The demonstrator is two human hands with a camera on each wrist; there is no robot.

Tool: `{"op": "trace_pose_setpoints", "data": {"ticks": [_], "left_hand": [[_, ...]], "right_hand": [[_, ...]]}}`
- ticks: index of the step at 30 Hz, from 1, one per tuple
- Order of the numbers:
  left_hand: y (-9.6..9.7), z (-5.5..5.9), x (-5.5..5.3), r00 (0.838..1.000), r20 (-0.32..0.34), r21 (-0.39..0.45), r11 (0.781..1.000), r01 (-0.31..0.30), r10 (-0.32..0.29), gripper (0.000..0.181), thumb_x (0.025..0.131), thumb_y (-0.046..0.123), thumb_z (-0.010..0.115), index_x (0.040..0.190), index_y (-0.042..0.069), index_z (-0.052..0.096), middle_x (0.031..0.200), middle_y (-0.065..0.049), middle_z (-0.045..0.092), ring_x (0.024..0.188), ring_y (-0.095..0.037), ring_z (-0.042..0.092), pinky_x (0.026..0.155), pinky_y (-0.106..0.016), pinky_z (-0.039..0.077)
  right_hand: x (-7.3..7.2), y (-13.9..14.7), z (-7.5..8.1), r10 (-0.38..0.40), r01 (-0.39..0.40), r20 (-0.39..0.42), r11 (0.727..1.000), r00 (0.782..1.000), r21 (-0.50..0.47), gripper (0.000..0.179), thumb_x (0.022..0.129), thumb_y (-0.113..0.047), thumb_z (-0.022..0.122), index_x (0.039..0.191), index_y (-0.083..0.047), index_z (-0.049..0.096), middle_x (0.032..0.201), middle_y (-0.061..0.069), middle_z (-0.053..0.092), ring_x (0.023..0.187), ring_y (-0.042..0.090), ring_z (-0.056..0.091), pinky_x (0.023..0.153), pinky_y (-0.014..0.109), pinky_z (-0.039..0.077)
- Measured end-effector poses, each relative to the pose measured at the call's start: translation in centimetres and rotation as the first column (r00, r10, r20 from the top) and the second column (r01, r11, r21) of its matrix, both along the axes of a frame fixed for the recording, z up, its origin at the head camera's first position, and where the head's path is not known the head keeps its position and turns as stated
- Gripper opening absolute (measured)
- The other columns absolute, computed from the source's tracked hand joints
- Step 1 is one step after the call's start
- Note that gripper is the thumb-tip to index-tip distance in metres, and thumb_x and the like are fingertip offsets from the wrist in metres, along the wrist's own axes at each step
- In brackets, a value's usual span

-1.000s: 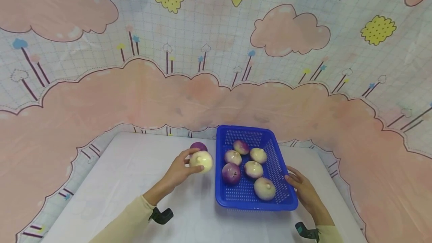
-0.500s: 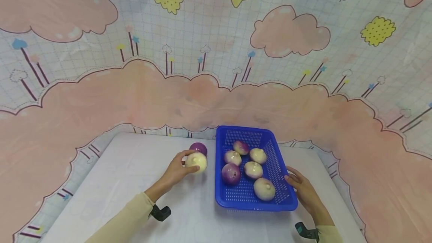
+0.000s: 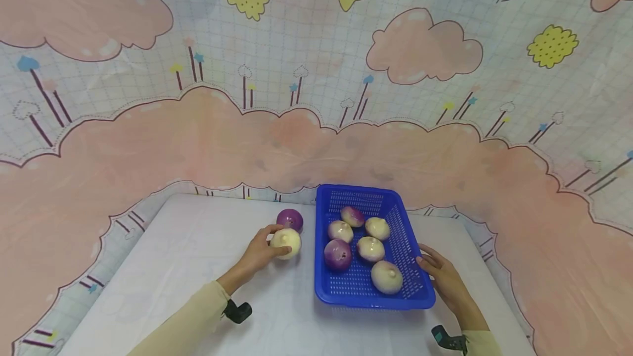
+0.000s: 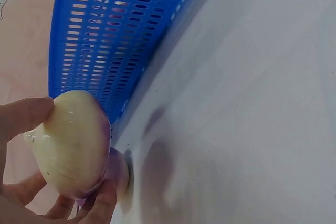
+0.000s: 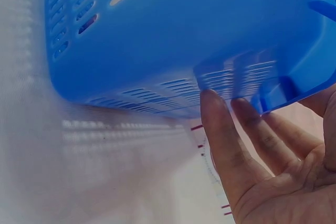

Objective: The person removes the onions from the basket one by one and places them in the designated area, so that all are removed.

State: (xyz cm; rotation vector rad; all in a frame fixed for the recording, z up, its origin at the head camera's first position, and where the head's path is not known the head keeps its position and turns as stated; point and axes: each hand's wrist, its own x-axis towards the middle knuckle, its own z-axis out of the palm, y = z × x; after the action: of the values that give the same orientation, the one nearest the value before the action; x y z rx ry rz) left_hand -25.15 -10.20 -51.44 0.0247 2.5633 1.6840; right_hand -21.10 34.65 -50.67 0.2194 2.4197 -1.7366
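Note:
My left hand (image 3: 258,250) holds a cream turnip (image 3: 287,243) with a pointed tip, thumb on one side and fingers on the other. Its purple underside shows in the left wrist view, where the turnip (image 4: 76,142) hides part of another one behind. That purple turnip (image 3: 290,220) lies on the table just beyond the held one. Several purple-and-cream turnips (image 3: 387,277) sit in a blue perforated basket (image 3: 321,284). At the basket's right side, my right hand (image 3: 447,279) grips the rim, thumb at the edge; its fingers (image 5: 218,124) reach against the outer wall.
A white table (image 3: 198,246) carries everything. Behind it hangs a patterned cloth (image 3: 277,153) with pink clouds. The basket's left wall (image 4: 100,40) rises close beyond the held turnip. Dark wrist mounts (image 3: 238,312) sit at both sleeves.
My left hand has moved the cream turnip a little left and nearer me, away from the basket, uncovering more of the purple turnip behind. The right hand and the basket look nearly unmoved.

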Motion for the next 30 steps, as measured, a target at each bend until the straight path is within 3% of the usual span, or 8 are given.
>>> {"op": "trace_pose_setpoints", "data": {"ticks": [5, 9, 16, 23, 30], "left_hand": [[0.3, -0.4, 0.0, 1.0, -0.026, -0.032, 0.999, -0.004, 0.003, 0.068, 0.077, 0.026, 0.08, 0.135, 0.003, 0.052, 0.139, -0.023, 0.05, 0.118, -0.04, 0.053, 0.099, -0.055, 0.045], [0.4, -0.9, -0.3, 1.0, -0.008, -0.042, 0.999, -0.024, 0.024, 0.068, 0.077, 0.02, 0.081, 0.135, 0.002, 0.051, 0.14, -0.023, 0.05, 0.127, -0.041, 0.049, 0.108, -0.059, 0.039], [0.5, -1.8, -0.6, 1.0, -0.005, -0.12, 0.992, -0.026, 0.026, 0.064, 0.076, 0.016, 0.082, 0.132, 0.002, 0.053, 0.136, -0.024, 0.052, 0.128, -0.042, 0.049, 0.107, -0.059, 0.04], [0.6, -2.7, -1.2, 0.999, -0.001, -0.097, 0.995, -0.034, 0.034, 0.065, 0.075, 0.014, 0.081, 0.131, 0.0, 0.051, 0.139, -0.023, 0.052, 0.132, -0.043, 0.046, 0.111, -0.059, 0.036], [0.7, -2.9, -1.5, 0.999, -0.002, -0.092, 0.994, -0.051, 0.051, 0.064, 0.077, 0.015, 0.08, 0.131, -0.001, 0.05, 0.136, -0.024, 0.054, 0.126, -0.04, 0.051, 0.106, -0.055, 0.043]], "right_hand": [[0.0, 0.0, 0.0, 0.003, -0.003, 0.0, 1.0, 1.0, -0.007, 0.065, 0.099, -0.04, 0.055, 0.154, -0.016, 0.03, 0.155, 0.024, 0.036, 0.133, 0.041, 0.049, 0.106, 0.057, 0.045], [0.0, 0.1, -0.1, 0.006, -0.006, 0.002, 1.0, 1.0, -0.013, 0.065, 0.099, -0.04, 0.055, 0.154, -0.016, 0.029, 0.155, 0.023, 0.035, 0.133, 0.04, 0.049, 0.107, 0.057, 0.044], [0.0, 0.1, -0.2, 0.004, -0.004, 0.005, 1.0, 1.0, -0.019, 0.066, 0.099, -0.04, 0.055, 0.154, -0.017, 0.028, 0.156, 0.023, 0.035, 0.134, 0.041, 0.048, 0.107, 0.057, 0.044], [0.0, 0.1, -0.2, 0.002, -0.002, 0.003, 1.0, 1.0, -0.019, 0.065, 0.099, -0.04, 0.055, 0.154, -0.017, 0.028, 0.155, 0.023, 0.036, 0.134, 0.04, 0.049, 0.106, 0.055, 0.046], [0.0, 0.1, -0.3, 0.007, -0.007, 0.0, 1.0, 1.0, -0.024, 0.066, 0.099, -0.04, 0.055, 0.154, -0.017, 0.027, 0.156, 0.023, 0.034, 0.136, 0.042, 0.046, 0.107, 0.057, 0.044]]}}
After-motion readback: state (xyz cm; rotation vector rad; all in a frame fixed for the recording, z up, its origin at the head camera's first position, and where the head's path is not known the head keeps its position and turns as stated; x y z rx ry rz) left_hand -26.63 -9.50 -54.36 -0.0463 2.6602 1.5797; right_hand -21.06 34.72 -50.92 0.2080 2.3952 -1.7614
